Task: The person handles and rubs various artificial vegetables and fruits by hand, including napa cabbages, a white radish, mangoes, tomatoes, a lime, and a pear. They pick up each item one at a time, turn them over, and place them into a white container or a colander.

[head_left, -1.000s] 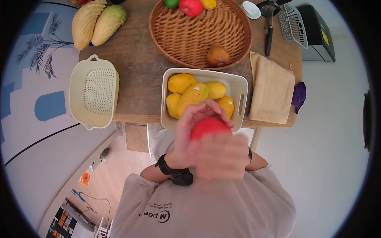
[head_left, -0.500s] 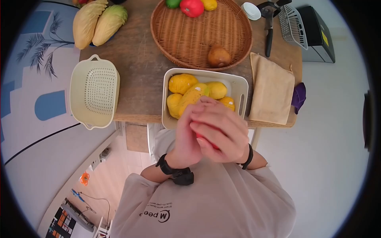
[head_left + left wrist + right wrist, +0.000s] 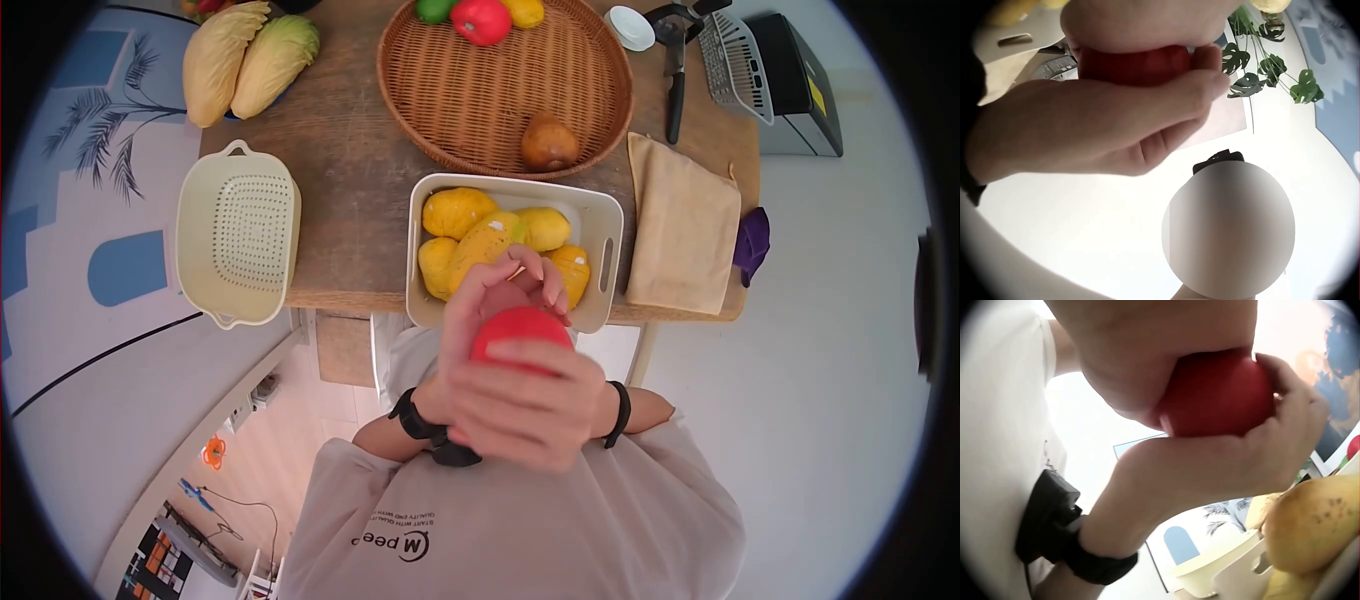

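In front of the chest, a smooth, rounded red fruit (image 3: 522,325) sits between the two hands. My left hand (image 3: 470,312) cups it from beneath and the far side, with bent fingertips near the yellow fruits. My right hand (image 3: 530,405) lies over the near side, its fingers slightly blurred and stretched across the fruit toward the left palm. In the right wrist view the red fruit (image 3: 1219,394) is wedged between the right palm above and the left hand below. Only a strip of the red fruit (image 3: 1138,65) shows in the left wrist view.
Just beyond the hands, a white box (image 3: 418,205) holds several yellow fruits (image 3: 485,250). Behind it is a wicker basket (image 3: 470,90) with a brown round fruit (image 3: 550,142). A cream colander (image 3: 250,230) stands left, a beige cloth (image 3: 683,225) right, near a black-handled knife (image 3: 676,105).
The right hand covered the red fruit from above half a second ago; it has since slid back toward the body, uncovering the fruit's far side. The left hand stays around the fruit.
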Available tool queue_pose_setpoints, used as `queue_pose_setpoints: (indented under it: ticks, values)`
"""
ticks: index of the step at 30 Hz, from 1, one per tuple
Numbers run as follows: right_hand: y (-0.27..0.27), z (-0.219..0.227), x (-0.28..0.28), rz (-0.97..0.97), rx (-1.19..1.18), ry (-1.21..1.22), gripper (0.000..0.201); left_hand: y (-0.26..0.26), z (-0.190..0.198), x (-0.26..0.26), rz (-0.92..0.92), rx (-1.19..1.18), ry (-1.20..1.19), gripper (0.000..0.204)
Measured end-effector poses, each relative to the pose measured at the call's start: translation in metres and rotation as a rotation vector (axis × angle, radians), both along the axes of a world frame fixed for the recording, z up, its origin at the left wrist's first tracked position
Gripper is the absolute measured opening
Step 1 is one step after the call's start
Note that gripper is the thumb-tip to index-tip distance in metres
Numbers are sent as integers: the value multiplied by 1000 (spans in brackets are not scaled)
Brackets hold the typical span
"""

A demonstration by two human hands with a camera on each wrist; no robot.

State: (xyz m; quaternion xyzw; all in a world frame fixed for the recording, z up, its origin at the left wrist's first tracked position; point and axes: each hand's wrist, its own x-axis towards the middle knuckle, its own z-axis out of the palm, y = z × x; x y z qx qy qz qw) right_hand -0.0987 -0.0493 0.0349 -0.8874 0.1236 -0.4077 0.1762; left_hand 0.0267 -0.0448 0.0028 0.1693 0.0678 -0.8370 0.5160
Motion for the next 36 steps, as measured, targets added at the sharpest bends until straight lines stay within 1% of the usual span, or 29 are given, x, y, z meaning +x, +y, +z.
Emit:
queue_pose_setpoints:
  ticks: [2, 3, 4, 5, 7, 8, 10, 12, 14, 15, 16, 17, 18, 19, 20, 22, 23, 24, 25, 26, 27, 28, 29, 31, 33, 34, 36]
  values:
    - [-5, 2, -8, 126, 37, -1, 15, 0, -2, 1, -7, -46, 22, 27]
    - [-9, 2, -11, 190, 56, -3, 15, 2, 0, 1, -6, -19, 3, 25]
    - [-24, -2, -10, 108, 54, -39, 19, 2, 6, 0, -6, 9, -14, 24]
    - [-30, 0, -7, -17, 126, 0, 20, 4, 10, -3, -8, 34, -31, 24]
    - [-37, 5, 0, -268, 267, 79, 22, 17, 11, -16, 133, -98, -515, 28]
    - [-36, 6, -3, -232, 187, 102, 24, 10, 5, -7, 68, -114, -415, 29]
    - [-19, 2, -6, -3, 117, 42, 36, 0, 2, 1, -21, -119, -209, 30]
    - [-11, 1, -8, 152, 99, 14, 37, -2, 1, 3, -69, -102, -1, 32]
    - [-9, 3, -10, 240, 129, 19, 29, -1, 3, 3, -37, -83, -44, 30]
    - [-17, 0, -10, 156, 115, 31, 29, 0, 5, 2, -21, -74, -66, 29]
    - [-34, -5, -10, 72, 99, 43, 30, 3, 13, -1, 31, 11, -184, 29]
    - [-35, -3, -8, -65, 164, 53, 28, 8, 23, -6, 82, 95, -302, 28]
    - [-37, -2, -5, -198, 236, 67, 26, 9, 24, -8, 115, 40, -392, 28]
    - [-38, -2, -3, -222, 245, 77, 25, 11, 26, -9, 150, -10, -484, 29]
    - [-35, -3, -2, -157, 203, 72, 25, 11, 19, -9, 165, -201, -546, 32]
    - [-21, 0, -4, 10, 125, 56, 25, 9, -3, -4, 115, -382, -335, 29]
    - [-16, -1, -4, 58, 113, 61, 25, 4, -15, 3, 49, -366, -64, 26]
    - [-16, 0, -7, 89, 107, 65, 25, 7, -19, 4, 15, -304, -49, 26]
    - [-21, -2, -9, 67, 113, 65, 25, 7, -17, 6, -16, -240, -33, 27]
    - [-30, -4, -8, -6, 125, 66, 25, 9, 7, 4, -18, -130, -269, 30]
    - [-38, -4, -6, -107, 168, 75, 25, 12, 14, 1, -3, -64, -401, 32]
    - [-41, -2, -5, -177, 207, 81, 25, 15, 21, -2, 3, 8, -533, 33]
    - [-41, -1, -4, -192, 210, 82, 24, 18, 21, -4, 25, 34, -562, 30]
    - [-32, -1, -4, -65, 134, 64, 24, 15, 11, -3, -8, -6, -361, 31]
    - [-17, 0, -4, 50, 81, 56, 24, 8, -12, 5, -115, -130, 104, 40]
    - [-14, 0, -6, 102, 70, 55, 24, 6, -7, 5, -63, -186, 29, 41]
    - [-17, -3, -11, 118, 75, 56, 24, 5, -2, 5, -22, -60, 75, 38]
